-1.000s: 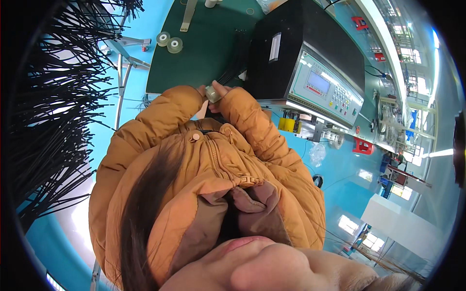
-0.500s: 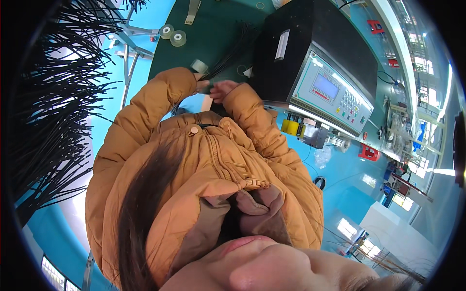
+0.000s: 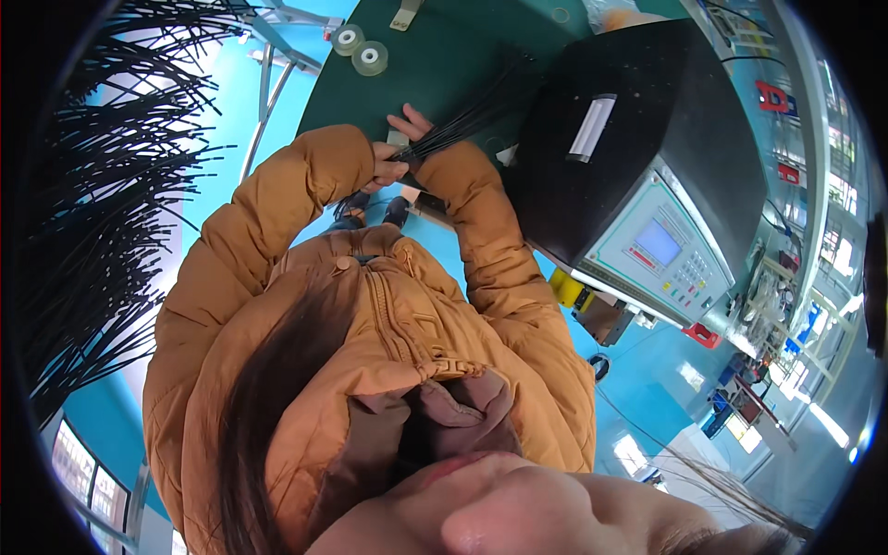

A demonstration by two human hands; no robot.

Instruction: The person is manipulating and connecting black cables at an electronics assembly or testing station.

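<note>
A thin bundle of black wires [image 3: 472,109] slants over the green table, its far end fanning out toward the upper right. My left hand [image 3: 385,167] is closed round the bundle's near end, at the table's front edge. My right hand [image 3: 413,121] lies just beyond, its visible fingers stretched out and apart. The wires pass across it near the cuff, and part of that hand is hidden behind them. Between the two hands, a small whitish piece [image 3: 398,139] shows on the table.
Right of my hands stands a black machine [image 3: 610,120] with a control panel [image 3: 659,242]. Two clear tape rolls [image 3: 370,58] and a metal bracket [image 3: 404,15] sit on the green table [image 3: 444,46]. A large mass of black wires [image 3: 102,213] hangs at the left.
My right hand has moved away from the fingers of my left, up and beyond the bundle, and its fingers have straightened. The view has shifted, so the machine appears farther right.
</note>
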